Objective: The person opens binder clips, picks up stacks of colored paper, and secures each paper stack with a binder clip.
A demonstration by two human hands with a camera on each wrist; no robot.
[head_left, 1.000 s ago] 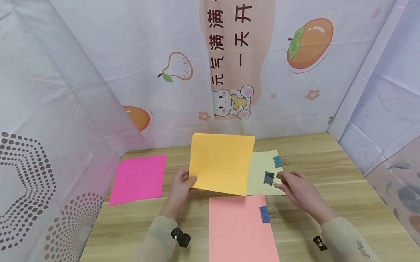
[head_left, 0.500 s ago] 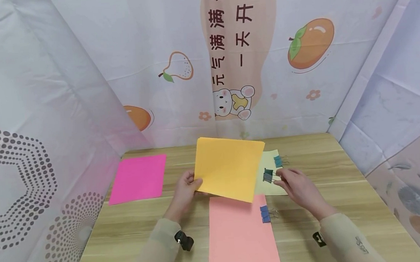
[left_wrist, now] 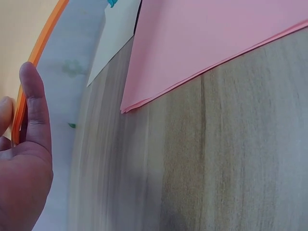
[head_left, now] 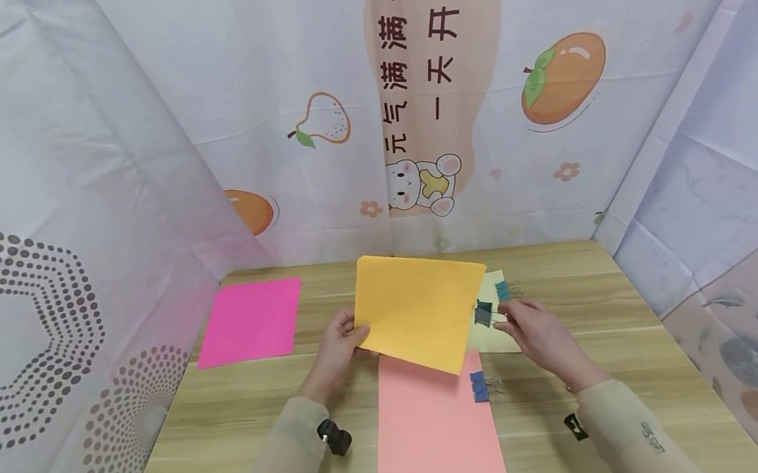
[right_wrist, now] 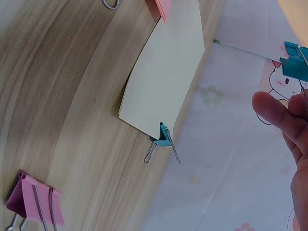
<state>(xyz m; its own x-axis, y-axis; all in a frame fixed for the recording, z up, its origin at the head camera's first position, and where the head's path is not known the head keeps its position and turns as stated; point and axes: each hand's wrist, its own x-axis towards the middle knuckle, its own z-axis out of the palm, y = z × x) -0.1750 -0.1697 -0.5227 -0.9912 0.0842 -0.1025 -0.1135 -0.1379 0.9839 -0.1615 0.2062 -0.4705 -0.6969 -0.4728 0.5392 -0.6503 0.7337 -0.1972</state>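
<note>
My left hand point(head_left: 340, 347) grips the left edge of a stack of yellow-orange paper point(head_left: 419, 310), raised and tilted above the table; in the left wrist view, thumb and fingers pinch the orange paper edge point(left_wrist: 45, 31). With its fingertips, my right hand point(head_left: 542, 339) pinches the wire handles of a dark teal binder clip point(head_left: 483, 312). This clip is at the stack's right edge; whether it is over the edge I cannot tell. Behind lies pale yellow paper point(head_left: 496, 339) with a teal binder clip point(head_left: 503, 291) on it, partly hidden by the orange stack.
Salmon-pink paper point(head_left: 437, 435) with a blue binder clip point(head_left: 479, 386) lies in front. Magenta paper point(head_left: 252, 322) is at the left. A pink binder clip point(right_wrist: 38, 202) stands on the table in the right wrist view. A printed curtain point(head_left: 245, 78) hangs behind the table.
The orange stack has moved right and lower with my left hand, tilting more and covering more of the pale yellow paper. Its right edge has come to the clip; my right hand rose slightly.
</note>
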